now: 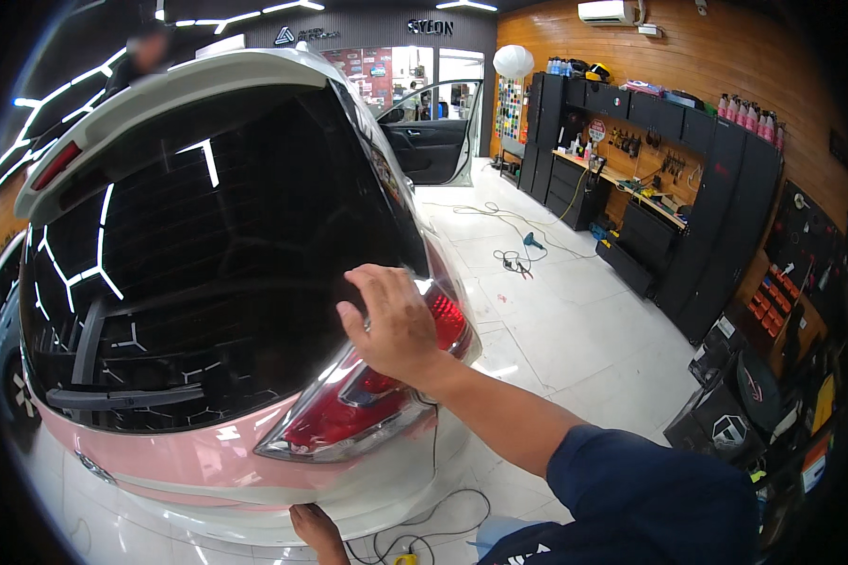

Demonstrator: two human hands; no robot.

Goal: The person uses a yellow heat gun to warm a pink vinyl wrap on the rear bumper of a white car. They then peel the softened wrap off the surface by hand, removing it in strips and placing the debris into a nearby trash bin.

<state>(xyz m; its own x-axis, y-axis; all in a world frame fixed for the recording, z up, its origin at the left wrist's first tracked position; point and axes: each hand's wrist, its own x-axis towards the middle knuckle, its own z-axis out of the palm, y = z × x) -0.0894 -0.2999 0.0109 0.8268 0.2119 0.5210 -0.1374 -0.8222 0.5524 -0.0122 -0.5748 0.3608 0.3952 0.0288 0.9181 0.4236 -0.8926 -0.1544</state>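
Note:
The rear of a car fills the left half, with a dark rear window and a pinkish film-like surface on the tailgate below it. My right hand is raised at the window's right lower corner, over the red tail light. Its fingers are bent and slightly apart, the thumb stands off to the left, and nothing shows in it. Low at the white bumper, my left hand has its fingers curled in against the bodywork. What they grip, if anything, is hidden.
A rear wiper lies across the window's lower part. Cables and a blue power tool lie on the pale floor. An open car door juts out ahead. Black cabinets and a workbench line the right wall. Another person stands beyond the car.

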